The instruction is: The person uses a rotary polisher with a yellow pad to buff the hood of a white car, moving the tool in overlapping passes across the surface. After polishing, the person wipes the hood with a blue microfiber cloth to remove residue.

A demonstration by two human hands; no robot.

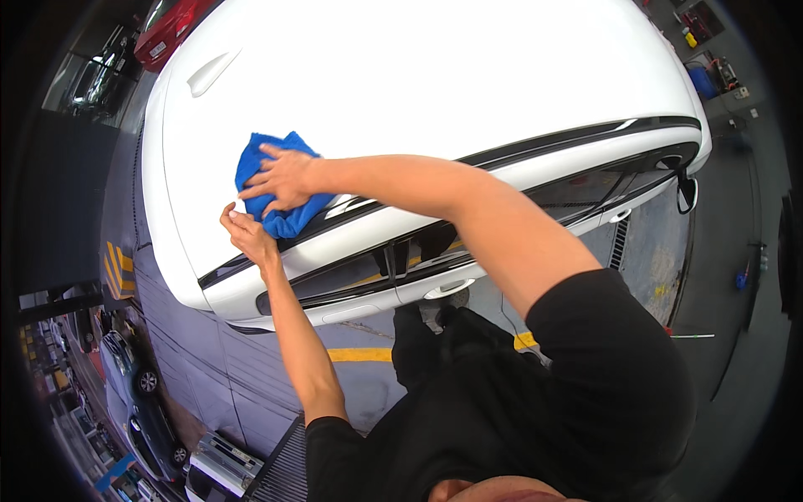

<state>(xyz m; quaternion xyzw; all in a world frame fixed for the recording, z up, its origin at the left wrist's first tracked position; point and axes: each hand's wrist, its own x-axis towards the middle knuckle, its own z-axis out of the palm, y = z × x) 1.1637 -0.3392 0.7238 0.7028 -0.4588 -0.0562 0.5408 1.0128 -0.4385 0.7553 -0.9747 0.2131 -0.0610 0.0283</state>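
Note:
A blue cloth [288,219], bunched and creased, lies on the white roof of a car [401,75] near its left end. Flat on top of it, with fingers spread, presses my right hand [283,177]; the arm reaches across from the right. Beside the cloth's lower left edge is my left hand [249,236], its fingers bent in and drawn together. What those fingers hold, if anything, is too small to make out. The roof antenna fin [211,75] stands farther back on the roof.
A black roof trim strip [577,135] and side windows run along the near side. A side mirror [687,194] juts out at the right. A red car [167,33] stands at the far left, a dark car [142,402] at lower left. A yellow-and-black striped block [119,270] sits on the floor.

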